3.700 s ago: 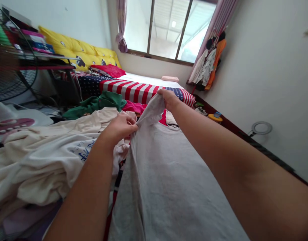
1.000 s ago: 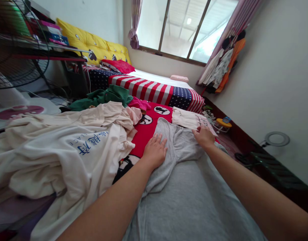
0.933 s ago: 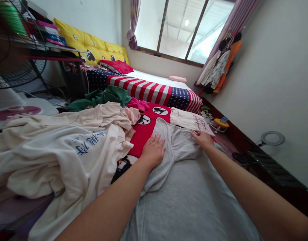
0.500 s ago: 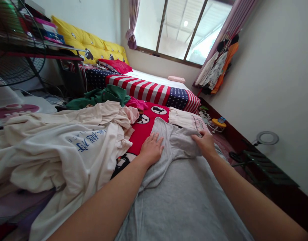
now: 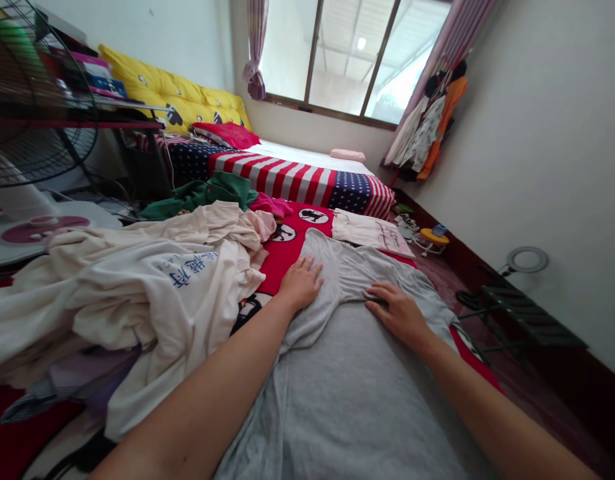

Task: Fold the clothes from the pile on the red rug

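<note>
A grey T-shirt lies spread over the red patterned bed cover, its neck end and sleeves away from me. My left hand rests flat on the shirt's left shoulder, fingers stretched out. On the upper chest, just below the neckline folds, my right hand lies with its fingers apart and nothing gripped in them. A folded white shirt with dark lettering sits just beyond the grey one. To the left is a heap with a cream shirt with blue characters.
Behind the heap lie a green garment and a pink one. A fan stands at far left. Past the cover is a bed with a flag-patterned sheet. At right are a yellow stool and a ring light.
My right hand has let go of the grey shirt's right sleeve and come down nearer onto the chest. That sleeve now lies spread to the right. My left hand stays on the left shoulder.
</note>
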Demonstrator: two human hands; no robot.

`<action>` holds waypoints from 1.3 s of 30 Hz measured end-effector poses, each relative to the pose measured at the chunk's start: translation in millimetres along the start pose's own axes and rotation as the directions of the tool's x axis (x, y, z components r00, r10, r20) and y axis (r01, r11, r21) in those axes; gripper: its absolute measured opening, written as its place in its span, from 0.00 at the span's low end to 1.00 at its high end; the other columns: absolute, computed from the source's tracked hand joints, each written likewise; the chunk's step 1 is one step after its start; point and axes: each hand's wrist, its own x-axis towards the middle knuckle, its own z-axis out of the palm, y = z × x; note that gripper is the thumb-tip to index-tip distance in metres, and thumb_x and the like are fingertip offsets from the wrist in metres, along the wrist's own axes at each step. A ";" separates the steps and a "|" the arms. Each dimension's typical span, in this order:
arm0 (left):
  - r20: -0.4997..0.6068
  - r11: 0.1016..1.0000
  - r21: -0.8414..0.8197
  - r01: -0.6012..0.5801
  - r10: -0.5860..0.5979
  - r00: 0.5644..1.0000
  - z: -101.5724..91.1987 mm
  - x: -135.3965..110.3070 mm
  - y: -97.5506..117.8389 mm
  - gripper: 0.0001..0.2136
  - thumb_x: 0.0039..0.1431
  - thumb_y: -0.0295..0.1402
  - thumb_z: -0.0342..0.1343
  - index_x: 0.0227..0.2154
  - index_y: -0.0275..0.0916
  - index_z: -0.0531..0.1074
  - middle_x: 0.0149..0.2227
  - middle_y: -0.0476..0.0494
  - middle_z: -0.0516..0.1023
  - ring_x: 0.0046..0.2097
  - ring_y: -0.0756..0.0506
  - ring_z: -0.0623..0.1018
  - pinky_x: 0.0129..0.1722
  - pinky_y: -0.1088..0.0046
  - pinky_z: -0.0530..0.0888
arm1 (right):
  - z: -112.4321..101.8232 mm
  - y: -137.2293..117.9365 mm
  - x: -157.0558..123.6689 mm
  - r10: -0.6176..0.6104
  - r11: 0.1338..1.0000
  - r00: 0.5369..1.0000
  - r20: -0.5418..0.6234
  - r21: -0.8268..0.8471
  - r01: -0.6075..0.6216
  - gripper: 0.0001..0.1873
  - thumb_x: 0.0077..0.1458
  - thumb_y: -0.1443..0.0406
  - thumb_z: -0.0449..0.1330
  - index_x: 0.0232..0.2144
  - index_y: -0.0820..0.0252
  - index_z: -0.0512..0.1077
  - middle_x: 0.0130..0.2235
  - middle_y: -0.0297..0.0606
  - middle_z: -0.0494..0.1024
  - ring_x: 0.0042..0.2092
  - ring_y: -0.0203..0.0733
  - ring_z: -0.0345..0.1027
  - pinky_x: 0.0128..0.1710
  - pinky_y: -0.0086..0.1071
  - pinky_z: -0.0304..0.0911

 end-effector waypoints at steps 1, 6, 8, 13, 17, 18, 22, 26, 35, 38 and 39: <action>0.001 1.000 -0.001 -0.002 0.002 1.000 -0.3 -0.5 0.2 0.23 0.65 0.39 0.42 0.61 0.38 0.62 0.65 0.37 0.56 0.66 0.38 0.54 0.64 0.62 0.53 | -0.6 1.1 -3.9 0.061 0.997 0.998 0.018 -0.047 -0.061 0.15 0.56 0.59 0.57 0.44 0.55 0.75 0.51 0.43 0.74 0.52 0.50 0.67 0.52 0.44 0.62; 0.055 0.999 -0.047 -0.018 0.020 0.998 -2.7 -1.4 2.0 0.24 0.66 0.37 0.42 0.62 0.33 0.59 0.66 0.32 0.52 0.67 0.36 0.50 0.64 0.58 0.49 | -6.7 0.1 -25.2 0.144 0.984 0.985 -0.097 -0.087 -0.153 0.15 0.55 0.63 0.56 0.43 0.62 0.75 0.52 0.49 0.71 0.54 0.52 0.65 0.54 0.43 0.61; 0.086 0.998 -0.067 -0.023 0.028 0.996 -7.4 -0.7 2.2 0.24 0.65 0.37 0.44 0.62 0.32 0.59 0.66 0.29 0.51 0.67 0.35 0.49 0.64 0.58 0.49 | -8.7 -14.3 -36.7 0.095 0.995 0.990 -0.101 -0.012 -0.096 0.13 0.54 0.66 0.56 0.41 0.62 0.75 0.51 0.47 0.72 0.53 0.49 0.66 0.54 0.41 0.60; 0.129 0.992 -0.116 -0.052 0.067 0.989 -39.6 -12.4 0.8 0.19 0.57 0.37 0.55 0.51 0.40 0.72 0.59 0.37 0.67 0.60 0.41 0.67 0.56 0.69 0.64 | -8.8 -73.5 -62.6 0.006 0.962 0.999 0.035 0.274 -0.016 0.11 0.54 0.71 0.55 0.38 0.58 0.74 0.44 0.39 0.74 0.41 0.39 0.70 0.44 0.33 0.65; 0.081 0.987 -0.153 -0.042 0.055 0.995 -78.1 -51.8 -0.2 0.13 0.57 0.40 0.53 0.35 0.37 0.77 0.36 0.44 0.79 0.39 0.46 0.77 0.36 0.75 0.70 | -8.5 -113.7 -70.8 -0.057 0.921 0.991 0.125 0.391 0.004 0.12 0.53 0.72 0.55 0.39 0.57 0.73 0.41 0.36 0.74 0.34 0.35 0.69 0.37 0.29 0.64; 0.088 0.986 -0.160 -0.040 0.055 0.995 -87.1 -65.3 -0.2 0.13 0.55 0.42 0.54 0.32 0.37 0.77 0.31 0.45 0.79 0.34 0.47 0.77 0.31 0.75 0.68 | -8.4 -121.2 -71.1 -0.079 0.919 0.987 0.141 0.395 0.017 0.12 0.53 0.72 0.55 0.39 0.57 0.73 0.40 0.36 0.74 0.34 0.34 0.69 0.36 0.28 0.63; 0.282 0.979 -0.192 -0.063 0.117 0.952 -110.8 -122.9 5.8 0.13 0.53 0.42 0.56 0.24 0.38 0.76 0.21 0.50 0.74 0.25 0.50 0.72 0.24 0.76 0.60 | -4.9 -142.8 -66.2 -0.180 0.948 0.969 0.169 0.294 0.124 0.13 0.54 0.72 0.55 0.39 0.54 0.74 0.41 0.35 0.75 0.37 0.36 0.70 0.37 0.27 0.61; 0.397 0.999 -0.030 -0.034 0.043 0.917 -113.5 -168.9 26.1 0.20 0.48 0.53 0.57 0.21 0.40 0.76 0.21 0.47 0.75 0.26 0.46 0.74 0.24 0.73 0.61 | 4.2 -152.4 -50.7 -0.147 0.984 0.975 0.163 0.121 0.129 0.13 0.57 0.70 0.53 0.40 0.52 0.74 0.42 0.35 0.74 0.38 0.37 0.70 0.36 0.27 0.59; 0.407 1.000 0.018 0.004 -0.011 0.914 -114.0 -182.3 38.3 0.06 0.49 0.33 0.55 0.27 0.40 0.77 0.29 0.45 0.79 0.33 0.44 0.77 0.29 0.73 0.65 | 16.7 -151.3 -29.9 -0.128 0.982 0.989 0.073 0.150 0.116 0.09 0.56 0.69 0.54 0.34 0.56 0.74 0.40 0.35 0.73 0.35 0.36 0.69 0.35 0.27 0.58; 0.438 0.980 -0.200 0.011 0.079 0.896 -130.0 -177.8 40.6 0.06 0.50 0.33 0.56 0.27 0.40 0.77 0.25 0.50 0.77 0.27 0.50 0.74 0.26 0.77 0.63 | 4.1 -142.8 -31.1 -0.120 0.954 0.993 -0.010 0.277 0.118 0.08 0.53 0.71 0.55 0.32 0.57 0.72 0.39 0.35 0.73 0.34 0.34 0.68 0.36 0.27 0.59; 0.437 0.962 -0.272 0.010 0.115 0.892 -134.8 -177.2 44.1 0.05 0.50 0.33 0.56 0.27 0.40 0.76 0.25 0.51 0.77 0.27 0.51 0.73 0.25 0.78 0.62 | -1.4 -138.4 -32.1 -0.122 0.940 0.992 -0.037 0.316 0.128 0.08 0.52 0.72 0.55 0.31 0.57 0.72 0.38 0.34 0.73 0.33 0.33 0.67 0.35 0.27 0.59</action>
